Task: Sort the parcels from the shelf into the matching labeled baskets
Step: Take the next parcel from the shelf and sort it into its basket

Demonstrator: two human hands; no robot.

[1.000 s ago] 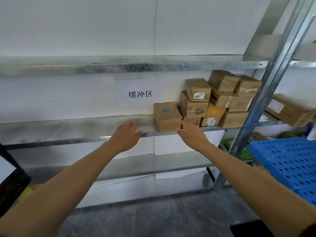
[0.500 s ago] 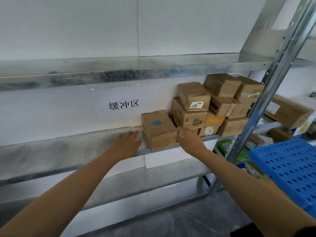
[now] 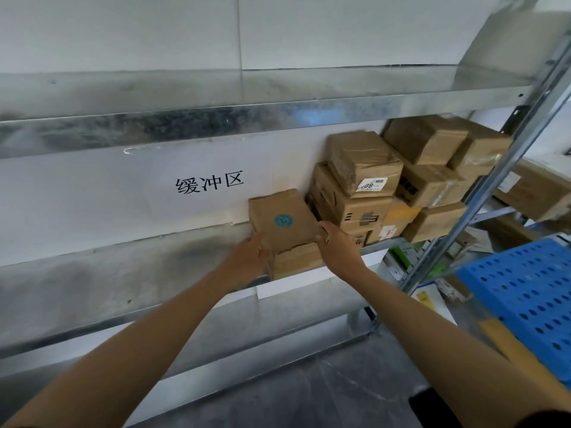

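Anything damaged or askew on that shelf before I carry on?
The blue-sticker box has a jagged tear across its front face. The stack to its right is piled unevenly, its upper parcels tilted.
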